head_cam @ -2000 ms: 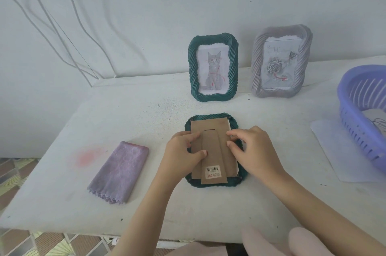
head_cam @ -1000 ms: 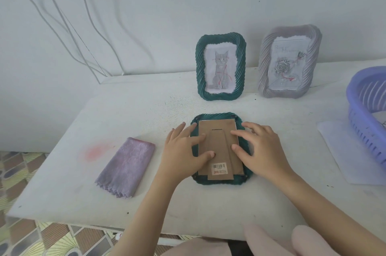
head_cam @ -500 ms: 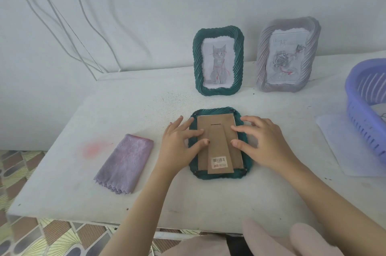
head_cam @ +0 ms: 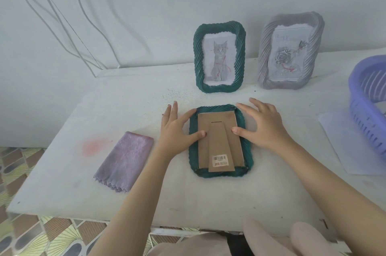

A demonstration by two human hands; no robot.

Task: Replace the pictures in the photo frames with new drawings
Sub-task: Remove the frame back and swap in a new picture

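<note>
Bare and flat, the left hand (head_cam: 175,130) and the right hand (head_cam: 263,128) hold nothing: their fingers are straight and spread wide, each thumb pressing on a side edge of the brown cardboard backing (head_cam: 217,117). That backing sits in the dark green ribbed photo frame (head_cam: 248,151), which lies face down in the middle of the white table (head_cam: 146,97). The frame lies directly between the hands, equally near to both. Its long axis runs from the table's near edge towards the far edge, with the barcode-stickered stand foot (head_cam: 220,159) nearest the person, so I judge a two-sided lift or flip comes next. Two seconds earlier the fingers were curled in over the backing's upper middle; now they reach out to the rim's far corners, and the frame has not shifted. Along the far edge stand an upright green cat-drawing frame (head_cam: 197,57) and a grey rose-drawing frame (head_cam: 264,57).
</note>
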